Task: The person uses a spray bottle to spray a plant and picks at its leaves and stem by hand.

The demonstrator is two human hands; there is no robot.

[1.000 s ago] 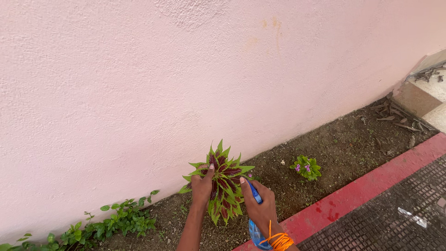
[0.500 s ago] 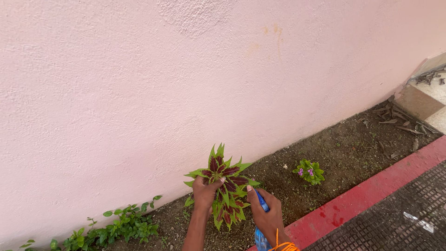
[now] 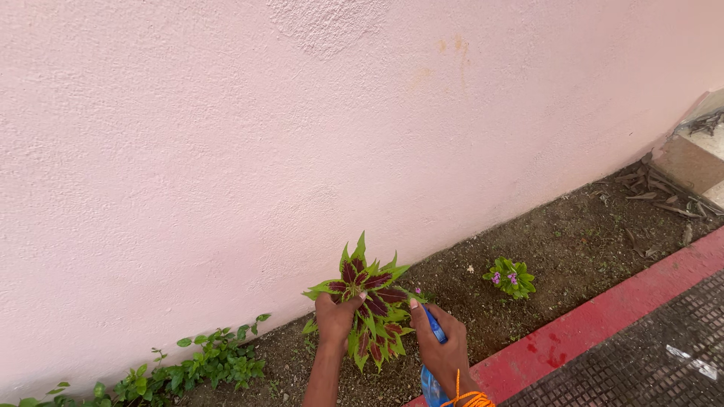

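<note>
low in the middle of the frame, the left hand [image 3: 335,316] is curled around the left side of a plant [image 3: 367,298] with dark red leaves edged in bright green, its fingers closed loosely on a few of the leaves and the thumb lying against them. just to the right, the right hand [image 3: 441,343] is wrapped shut around the neck of a blue spray bottle [image 3: 431,383], with the index finger lying along the blue spray head [image 3: 433,324], which points toward the plant and sits right beside its lower right leaves. the bottle's body runs down to the bottom edge of the frame, mostly hidden by the hand. an orange thread band [image 3: 467,397] circles the right wrist. the plant stands in a strip of dark soil [image 3: 573,241] at the foot of a pink wall [image 3: 302,128] that fills the upper part of the frame. to the right of the plant, apart from it, grows a small green plant with purple flowers [image 3: 511,276]. at lower left, a patch of low green weeds [image 3: 196,368] runs along the wall's base. a red curb [image 3: 603,316] borders the soil at lower right, with dark patterned paving [image 3: 656,354] beyond it.
</note>
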